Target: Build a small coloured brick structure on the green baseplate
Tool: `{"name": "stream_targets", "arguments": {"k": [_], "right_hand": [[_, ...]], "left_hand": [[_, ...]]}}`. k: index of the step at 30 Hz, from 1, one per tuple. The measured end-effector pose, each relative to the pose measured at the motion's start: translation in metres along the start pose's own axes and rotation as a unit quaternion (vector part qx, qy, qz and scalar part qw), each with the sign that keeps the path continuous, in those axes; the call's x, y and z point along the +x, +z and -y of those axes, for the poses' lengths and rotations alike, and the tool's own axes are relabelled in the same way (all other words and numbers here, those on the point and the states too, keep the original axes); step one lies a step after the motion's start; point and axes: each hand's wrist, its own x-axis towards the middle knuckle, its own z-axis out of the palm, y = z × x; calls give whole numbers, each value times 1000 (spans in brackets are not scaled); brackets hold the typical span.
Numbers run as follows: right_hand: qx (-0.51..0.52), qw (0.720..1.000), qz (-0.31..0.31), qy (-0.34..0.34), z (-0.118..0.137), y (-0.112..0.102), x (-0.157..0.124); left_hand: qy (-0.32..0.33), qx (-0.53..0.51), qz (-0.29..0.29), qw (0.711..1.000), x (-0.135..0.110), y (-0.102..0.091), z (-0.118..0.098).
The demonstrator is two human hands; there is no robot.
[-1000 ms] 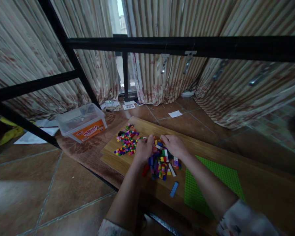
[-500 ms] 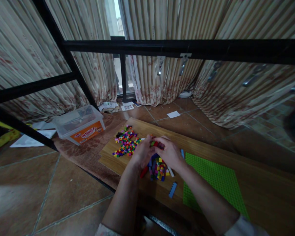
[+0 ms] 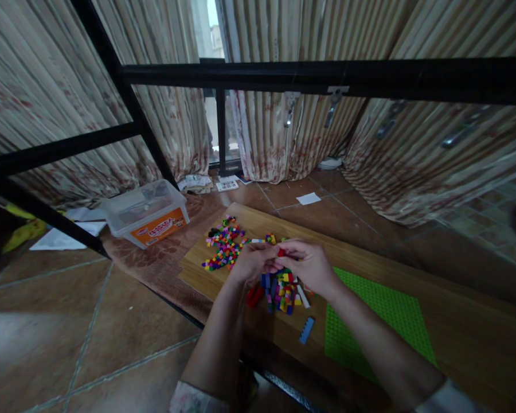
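Note:
My left hand (image 3: 251,261) and my right hand (image 3: 312,265) meet above a pile of larger coloured bricks (image 3: 279,289) on the wooden table (image 3: 456,332). Their fingertips pinch together on a small red brick (image 3: 280,252) held between them. A second heap of tiny coloured bricks (image 3: 223,246) lies just left of my left hand. A green baseplate (image 3: 382,321) lies flat to the right of my right forearm. One light blue long brick (image 3: 307,330) lies alone near the table's front edge.
A clear plastic box with an orange label (image 3: 144,212) stands on the brown mat (image 3: 155,264) on the tiled floor, left of the table. Black metal bars (image 3: 284,74) cross in front of striped curtains. Papers (image 3: 206,183) lie by the window.
Both hands have lifted from the brick pile and come together, fingertips now pinching a small red brick. The camera view shifted slightly.

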Motion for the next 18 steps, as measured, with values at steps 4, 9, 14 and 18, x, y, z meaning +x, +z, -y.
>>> {"name": "stream_targets", "arguments": {"k": [4, 9, 14, 18], "right_hand": [[9, 1000, 3, 0, 2, -5, 0], [28, 1000, 12, 2, 4, -8, -1], [33, 999, 14, -4, 2, -9, -2], [14, 1000, -15, -19, 2, -10, 0]], "left_hand": [[-9, 16, 28, 999, 1, -1, 1], [-17, 18, 43, 999, 2, -2, 1], [-27, 8, 58, 998, 2, -2, 1], [6, -26, 41, 999, 4, 1, 5]]}}
